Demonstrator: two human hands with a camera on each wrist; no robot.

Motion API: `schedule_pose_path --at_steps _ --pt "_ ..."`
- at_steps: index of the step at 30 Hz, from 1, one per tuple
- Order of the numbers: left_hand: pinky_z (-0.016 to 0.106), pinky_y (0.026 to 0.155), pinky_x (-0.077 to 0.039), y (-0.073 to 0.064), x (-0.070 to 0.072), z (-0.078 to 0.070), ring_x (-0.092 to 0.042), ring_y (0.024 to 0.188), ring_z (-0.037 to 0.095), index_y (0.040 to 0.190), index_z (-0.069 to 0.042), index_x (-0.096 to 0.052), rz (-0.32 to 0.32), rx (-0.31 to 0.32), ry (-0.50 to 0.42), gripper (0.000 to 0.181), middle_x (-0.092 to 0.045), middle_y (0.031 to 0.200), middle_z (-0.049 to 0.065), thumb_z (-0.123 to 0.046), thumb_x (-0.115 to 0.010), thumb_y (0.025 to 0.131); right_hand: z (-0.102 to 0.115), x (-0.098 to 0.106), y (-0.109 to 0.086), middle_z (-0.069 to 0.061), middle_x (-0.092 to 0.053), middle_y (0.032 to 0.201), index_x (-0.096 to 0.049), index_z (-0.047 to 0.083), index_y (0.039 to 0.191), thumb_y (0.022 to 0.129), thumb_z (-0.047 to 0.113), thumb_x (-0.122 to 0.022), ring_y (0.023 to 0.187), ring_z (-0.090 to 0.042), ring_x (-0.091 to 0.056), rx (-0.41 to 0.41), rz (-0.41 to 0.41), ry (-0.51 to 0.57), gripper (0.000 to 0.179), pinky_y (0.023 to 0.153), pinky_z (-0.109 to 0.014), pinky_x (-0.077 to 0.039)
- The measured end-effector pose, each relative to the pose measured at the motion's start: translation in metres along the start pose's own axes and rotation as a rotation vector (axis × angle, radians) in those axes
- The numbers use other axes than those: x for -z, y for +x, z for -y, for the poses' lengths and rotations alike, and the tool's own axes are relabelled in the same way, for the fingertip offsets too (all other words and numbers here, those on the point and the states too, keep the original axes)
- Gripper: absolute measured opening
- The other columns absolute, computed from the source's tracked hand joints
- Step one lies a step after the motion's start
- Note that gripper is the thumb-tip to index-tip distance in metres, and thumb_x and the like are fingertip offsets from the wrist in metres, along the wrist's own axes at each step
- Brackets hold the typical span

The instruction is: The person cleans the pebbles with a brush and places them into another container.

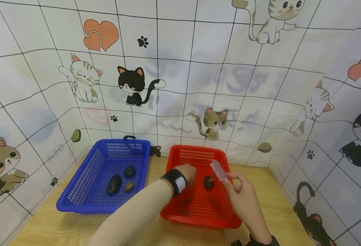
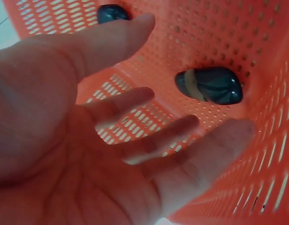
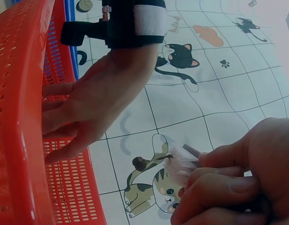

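My left hand (image 1: 187, 172) reaches down into the red basket (image 1: 199, 223), its fingers spread and the palm bare in the left wrist view. Just past the fingertips lies a smooth dark stone with a tan band (image 2: 215, 85) on the basket floor. Another dark stone (image 2: 112, 13) shows beyond the thumb. In the right hand (image 1: 245, 196) is a small brush (image 1: 218, 169), pinched between thumb and fingers above the basket's right side. Its pale bristles (image 3: 177, 166) face left in the right wrist view, with a dark brown bit at their tips. A dark stone (image 1: 209, 182) lies below the brush.
A blue basket (image 1: 76, 207) stands to the left on the wooden table (image 1: 269, 191). It holds a long dark stone (image 1: 114, 184), a rounder dark one (image 1: 129, 171) and a brown one (image 1: 129, 187). Behind rises a cat-printed sheet (image 1: 174, 78).
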State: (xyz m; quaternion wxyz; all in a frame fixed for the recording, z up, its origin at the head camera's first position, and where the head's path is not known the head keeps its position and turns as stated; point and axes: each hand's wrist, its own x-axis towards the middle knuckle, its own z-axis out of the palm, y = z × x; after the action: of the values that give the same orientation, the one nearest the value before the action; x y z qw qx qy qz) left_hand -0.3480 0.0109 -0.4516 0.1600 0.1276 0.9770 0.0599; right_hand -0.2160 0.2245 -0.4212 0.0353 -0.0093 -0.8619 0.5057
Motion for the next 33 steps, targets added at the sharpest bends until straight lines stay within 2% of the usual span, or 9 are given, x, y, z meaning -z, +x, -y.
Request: schedule_pose_path --at_steps 4,5,7,11,14,19,24,26,33 --pt "0.044 0.09 -0.071 -0.029 0.011 -0.007 -0.073 0.088 0.026 0.11 -0.012 -0.084 -0.011 -0.015 -0.015 0.01 -0.079 0.096 0.007 -0.012 -0.089 0.102 0.0 0.001 -0.002 -0.007 -0.076 0.092 -0.063 0.009 0.156 0.118 0.033 -0.072 0.057 -0.012 -0.044 0.007 0.001 0.01 0.046 0.05 -0.027 -0.037" --pt "0.042 0.09 -0.071 -0.025 0.007 -0.006 -0.072 0.086 0.025 0.109 -0.013 -0.084 -0.031 -0.035 0.015 0.008 -0.079 0.094 0.006 -0.012 -0.089 0.102 0.0 0.001 -0.002 -0.006 -0.073 0.087 -0.063 0.01 0.156 0.118 0.033 -0.072 0.057 -0.011 -0.043 0.007 0.001 0.013 0.045 0.049 -0.027 -0.037" --pt "0.038 0.089 -0.071 -0.01 -0.006 -0.001 -0.071 0.083 0.021 0.105 -0.014 -0.085 -0.062 -0.069 0.052 0.004 -0.078 0.09 0.004 -0.014 -0.088 0.103 0.002 0.002 -0.003 -0.003 -0.067 0.079 -0.063 0.011 0.155 0.118 0.033 -0.072 0.056 -0.011 -0.041 -0.001 -0.001 0.019 0.043 0.049 -0.026 -0.036" --pt "0.032 0.081 -0.07 0.045 -0.046 0.01 -0.069 0.076 0.013 0.097 -0.018 -0.086 -0.176 -0.146 0.247 0.01 -0.078 0.083 -0.002 -0.015 -0.084 0.106 0.004 0.002 -0.003 -0.001 -0.067 0.078 -0.064 0.011 0.153 0.118 0.036 -0.073 0.057 -0.01 -0.042 -0.014 -0.014 0.007 0.044 0.049 -0.026 -0.035" --pt "0.032 0.078 -0.07 0.057 -0.053 0.008 -0.069 0.076 0.014 0.098 -0.018 -0.086 -0.201 -0.135 0.309 0.012 -0.078 0.083 -0.002 -0.015 -0.081 0.108 0.004 0.002 -0.003 -0.005 -0.072 0.082 -0.063 0.01 0.155 0.117 0.039 -0.074 0.058 -0.01 -0.041 -0.014 -0.011 0.004 0.048 0.049 -0.026 -0.034" --pt "0.037 0.09 -0.074 0.033 -0.036 -0.003 -0.076 0.087 0.02 0.112 -0.008 -0.087 -0.213 -0.034 0.267 0.009 -0.083 0.1 0.008 -0.013 -0.08 0.11 0.005 0.001 -0.004 -0.005 -0.074 0.084 -0.062 0.01 0.156 0.117 0.041 -0.074 0.056 -0.009 -0.039 -0.005 0.0 0.014 0.051 0.049 -0.026 -0.034" --pt "0.041 0.096 -0.075 0.021 -0.03 -0.008 -0.085 0.1 0.024 0.123 -0.006 -0.087 -0.239 0.01 0.274 0.016 -0.086 0.12 0.015 -0.011 -0.076 0.112 0.006 0.002 -0.006 0.002 -0.058 0.07 -0.063 0.013 0.155 0.117 0.039 -0.074 0.055 -0.008 -0.037 -0.01 -0.009 0.024 0.048 0.049 -0.025 -0.032" --pt "0.042 0.098 -0.075 0.021 -0.03 -0.006 -0.085 0.102 0.025 0.122 -0.006 -0.087 -0.213 0.01 0.239 0.015 -0.086 0.119 0.015 -0.01 -0.078 0.111 0.006 0.002 -0.006 0.002 -0.051 0.067 -0.064 0.014 0.154 0.117 0.039 -0.074 0.054 -0.008 -0.036 -0.012 -0.012 0.028 0.046 0.048 -0.024 -0.032" --pt "0.045 0.091 -0.075 0.02 -0.026 0.0 -0.079 0.089 0.024 0.109 -0.007 -0.087 -0.16 0.004 0.077 0.008 -0.085 0.1 0.011 -0.007 -0.089 0.102 0.007 0.0 -0.005 -0.001 -0.06 0.072 -0.064 0.014 0.154 0.117 0.037 -0.073 0.056 -0.01 -0.038 -0.012 -0.007 0.035 0.044 0.049 -0.024 -0.034"
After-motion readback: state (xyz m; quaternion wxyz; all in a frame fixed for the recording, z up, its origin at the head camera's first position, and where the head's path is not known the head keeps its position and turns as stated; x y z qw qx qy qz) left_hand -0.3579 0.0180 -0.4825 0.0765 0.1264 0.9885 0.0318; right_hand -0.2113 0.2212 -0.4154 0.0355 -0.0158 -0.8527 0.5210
